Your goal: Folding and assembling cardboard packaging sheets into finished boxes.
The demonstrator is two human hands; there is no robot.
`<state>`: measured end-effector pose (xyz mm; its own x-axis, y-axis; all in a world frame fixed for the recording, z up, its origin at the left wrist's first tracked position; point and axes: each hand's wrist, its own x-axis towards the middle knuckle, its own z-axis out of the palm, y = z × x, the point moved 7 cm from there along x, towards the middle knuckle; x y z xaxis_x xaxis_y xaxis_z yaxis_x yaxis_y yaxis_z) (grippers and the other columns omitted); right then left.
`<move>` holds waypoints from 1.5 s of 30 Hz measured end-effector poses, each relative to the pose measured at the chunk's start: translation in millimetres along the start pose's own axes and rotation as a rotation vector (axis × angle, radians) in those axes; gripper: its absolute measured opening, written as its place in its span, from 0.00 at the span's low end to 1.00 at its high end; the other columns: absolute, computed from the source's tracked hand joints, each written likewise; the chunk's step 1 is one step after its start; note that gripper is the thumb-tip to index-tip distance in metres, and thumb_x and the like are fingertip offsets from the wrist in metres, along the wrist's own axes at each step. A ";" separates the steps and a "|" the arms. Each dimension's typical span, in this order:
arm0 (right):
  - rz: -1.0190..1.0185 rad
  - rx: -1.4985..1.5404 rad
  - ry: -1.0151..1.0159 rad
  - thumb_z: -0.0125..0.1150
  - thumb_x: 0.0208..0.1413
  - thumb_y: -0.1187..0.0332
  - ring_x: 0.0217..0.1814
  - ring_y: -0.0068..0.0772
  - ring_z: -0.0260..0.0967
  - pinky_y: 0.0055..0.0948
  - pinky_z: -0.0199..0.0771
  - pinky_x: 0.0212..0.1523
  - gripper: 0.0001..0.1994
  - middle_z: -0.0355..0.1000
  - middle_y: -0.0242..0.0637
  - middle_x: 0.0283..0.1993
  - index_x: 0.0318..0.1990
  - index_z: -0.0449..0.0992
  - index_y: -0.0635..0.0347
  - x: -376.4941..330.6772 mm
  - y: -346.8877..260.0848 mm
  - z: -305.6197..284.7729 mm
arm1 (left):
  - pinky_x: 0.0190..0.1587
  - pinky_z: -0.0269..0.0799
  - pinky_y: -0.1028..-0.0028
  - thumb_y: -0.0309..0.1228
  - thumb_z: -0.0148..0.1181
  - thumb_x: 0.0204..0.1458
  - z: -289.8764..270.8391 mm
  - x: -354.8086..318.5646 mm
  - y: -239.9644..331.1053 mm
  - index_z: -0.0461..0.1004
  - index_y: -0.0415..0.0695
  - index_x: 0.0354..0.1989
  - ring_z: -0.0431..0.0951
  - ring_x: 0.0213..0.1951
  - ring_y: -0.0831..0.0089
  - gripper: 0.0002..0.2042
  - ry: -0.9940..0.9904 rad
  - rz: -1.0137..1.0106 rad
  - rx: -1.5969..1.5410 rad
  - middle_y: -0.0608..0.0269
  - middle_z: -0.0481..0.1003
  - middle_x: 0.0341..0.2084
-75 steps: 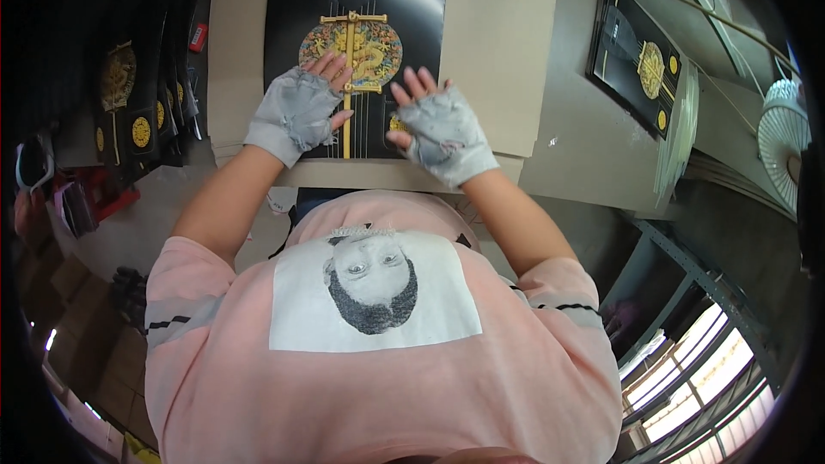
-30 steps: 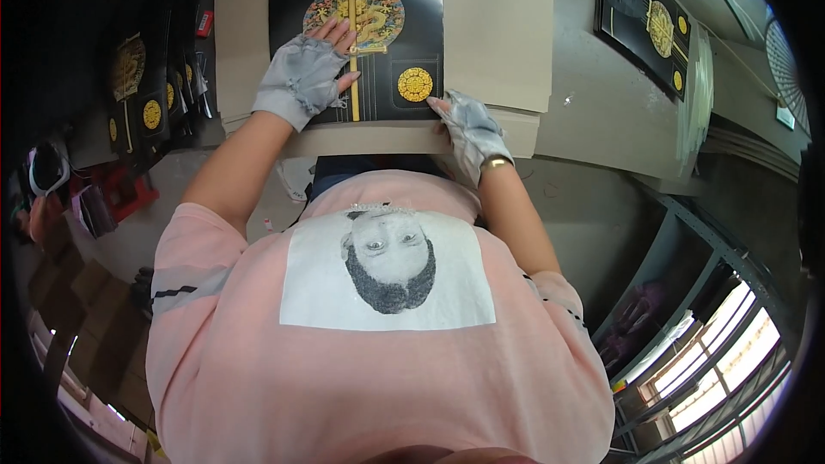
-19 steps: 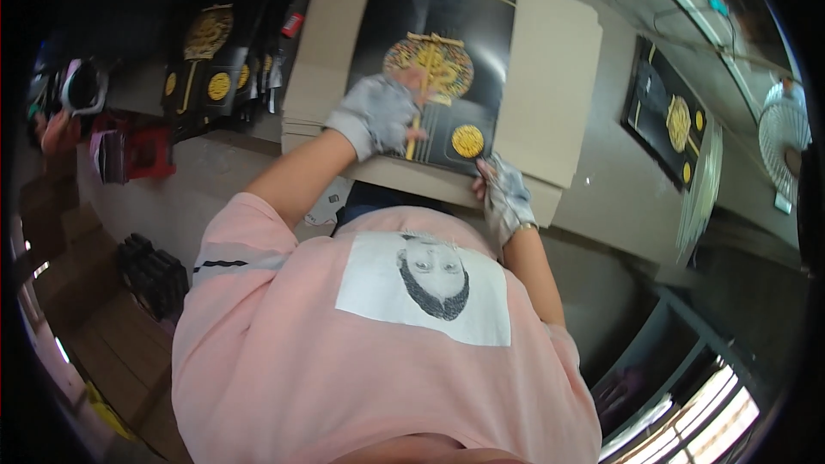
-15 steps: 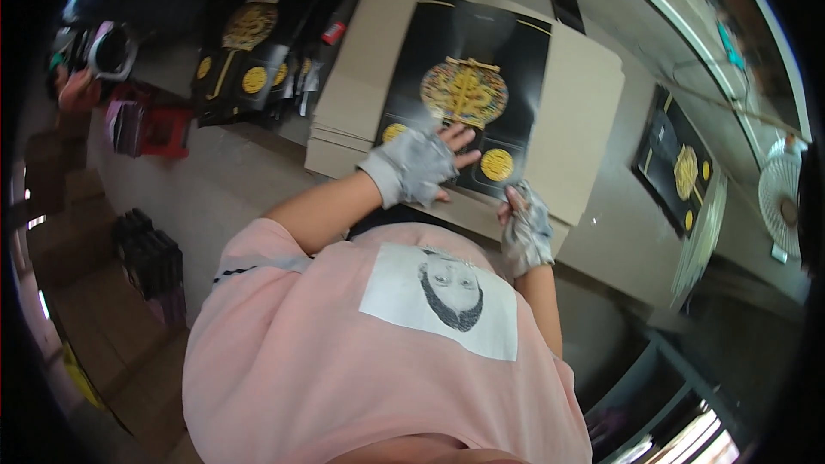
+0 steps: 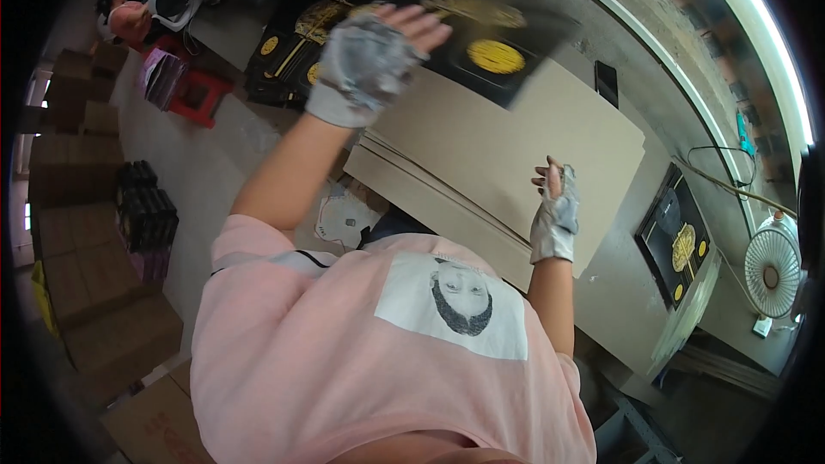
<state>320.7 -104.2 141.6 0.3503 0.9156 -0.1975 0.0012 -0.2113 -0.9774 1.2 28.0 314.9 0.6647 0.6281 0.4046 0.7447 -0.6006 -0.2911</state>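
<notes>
Head view, and the black sheet with gold round emblems [image 5: 490, 39] is up in the air, tilted, blurred, above the far end of the stack of plain brown boards [image 5: 516, 146], with the left hand [image 5: 365, 60] in its grey fingerless glove pressed against the near edge; the fingers [image 5: 421, 21] are stretched out long over the sheet's face, and whether a thumb is pinching underneath I cannot tell, it's hidden. The right hand [image 5: 554, 206] is well apart from it, low at the near edge of the boards, fingers loosely curled, gripping nothing, just touching the board top. Risk here, as I judge it: one hand carries a wide, floppy sheet from one edge, so it could sag, bend a corner or slip off the palm, and it could clip the pile of matching black sheets [image 5: 292, 43] lying to the left. Further out, a red stool [image 5: 193, 94] on the floor, cardboard cartons [image 5: 77, 241] stacked at the left, another black printed sheet [image 5: 679, 241] at the right, and a small white fan [image 5: 771, 273] beyond it
</notes>
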 end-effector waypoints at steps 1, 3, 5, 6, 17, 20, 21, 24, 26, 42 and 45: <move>-0.016 -0.124 0.085 0.58 0.68 0.51 0.55 0.41 0.75 0.39 0.74 0.58 0.26 0.76 0.44 0.54 0.63 0.73 0.63 6.2 24.5 -15.4 | 0.73 0.59 0.66 0.36 0.43 0.65 3.8 -7.1 -18.3 0.65 0.60 0.71 0.68 0.69 0.71 0.25 0.001 -0.001 0.064 0.65 0.69 0.69; -0.170 -0.547 0.193 0.61 0.66 0.53 0.58 0.45 0.74 0.41 0.73 0.60 0.26 0.75 0.49 0.57 0.62 0.74 0.64 9.4 36.3 -40.1 | 0.73 0.58 0.69 0.39 0.54 0.59 28.2 -36.9 -55.6 0.65 0.62 0.71 0.67 0.70 0.72 0.28 -0.091 -0.083 0.107 0.69 0.68 0.69; -0.138 -1.144 0.295 0.66 0.61 0.53 0.72 0.57 0.63 0.47 0.65 0.70 0.31 0.65 0.61 0.70 0.65 0.71 0.65 0.6 31.0 -50.3 | 0.74 0.56 0.69 0.41 0.57 0.56 58.3 -70.7 -83.4 0.66 0.62 0.71 0.64 0.71 0.73 0.30 -0.233 -0.147 0.090 0.71 0.67 0.70; -0.136 -1.144 0.295 0.66 0.61 0.53 0.72 0.57 0.63 0.47 0.65 0.70 0.31 0.65 0.61 0.70 0.65 0.71 0.65 -2.8 33.0 -56.1 | 0.74 0.56 0.69 0.40 0.57 0.56 77.3 -91.5 -97.4 0.66 0.63 0.71 0.63 0.72 0.73 0.30 -0.263 -0.164 0.067 0.72 0.66 0.71; 0.420 -0.941 0.667 0.56 0.63 0.43 0.73 0.60 0.62 0.50 0.63 0.70 0.41 0.64 0.60 0.72 0.74 0.59 0.65 -13.6 85.6 -183.0 | 0.75 0.55 0.63 0.38 0.55 0.58 109.8 -103.7 -97.7 0.71 0.58 0.68 0.61 0.74 0.67 0.26 -0.901 -0.250 0.166 0.65 0.64 0.73; 0.372 -0.978 0.680 0.55 0.64 0.44 0.70 0.61 0.65 0.50 0.65 0.69 0.38 0.67 0.59 0.69 0.71 0.64 0.66 -15.5 82.0 -179.0 | 0.66 0.69 0.63 0.32 0.60 0.56 119.8 -68.7 -43.1 0.73 0.50 0.66 0.75 0.61 0.58 0.26 -0.409 -0.300 -0.362 0.54 0.75 0.60; 0.320 -0.960 0.670 0.56 0.64 0.44 0.69 0.61 0.66 0.49 0.65 0.69 0.36 0.67 0.59 0.69 0.68 0.68 0.67 -13.6 79.8 -177.3 | 0.65 0.70 0.60 0.32 0.58 0.57 134.1 -68.2 -18.4 0.72 0.49 0.67 0.76 0.60 0.54 0.26 -0.321 -0.351 -0.481 0.53 0.76 0.58; 0.338 -0.972 0.598 0.57 0.64 0.45 0.67 0.62 0.67 0.50 0.67 0.67 0.33 0.69 0.60 0.66 0.61 0.73 0.70 4.7 77.5 -185.5 | 0.70 0.63 0.56 0.39 0.60 0.58 208.7 -52.7 30.9 0.52 0.43 0.78 0.66 0.69 0.47 0.40 -0.279 -0.369 -0.373 0.39 0.64 0.69; 0.378 -0.880 0.582 0.58 0.63 0.45 0.65 0.63 0.69 0.52 0.68 0.65 0.32 0.72 0.61 0.63 0.56 0.75 0.71 17.1 84.7 -198.0 | 0.71 0.61 0.55 0.42 0.61 0.58 231.8 -34.7 36.9 0.46 0.40 0.78 0.64 0.70 0.46 0.43 -0.336 -0.526 -0.328 0.36 0.61 0.70; 0.458 -0.960 0.700 0.63 0.60 0.44 0.63 0.63 0.70 0.50 0.70 0.63 0.33 0.73 0.61 0.60 0.54 0.78 0.71 -35.7 91.2 -204.0 | 0.76 0.50 0.57 0.57 0.61 0.56 204.2 -79.6 74.9 0.45 0.29 0.76 0.53 0.76 0.49 0.52 -0.614 -0.859 -0.445 0.35 0.51 0.75; 0.468 -0.965 0.656 0.60 0.62 0.43 0.65 0.62 0.69 0.50 0.70 0.64 0.33 0.72 0.61 0.61 0.57 0.76 0.71 -38.6 79.4 -194.9 | 0.76 0.50 0.56 0.54 0.64 0.54 212.5 -93.5 68.7 0.43 0.30 0.77 0.51 0.76 0.46 0.53 -0.574 -0.830 -0.469 0.31 0.51 0.74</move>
<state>489.8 -223.0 86.2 0.9008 0.4018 -0.1647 0.3376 -0.8865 -0.3164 3.0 33.2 72.9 -0.0095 0.9846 -0.1744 0.9551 0.0605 0.2899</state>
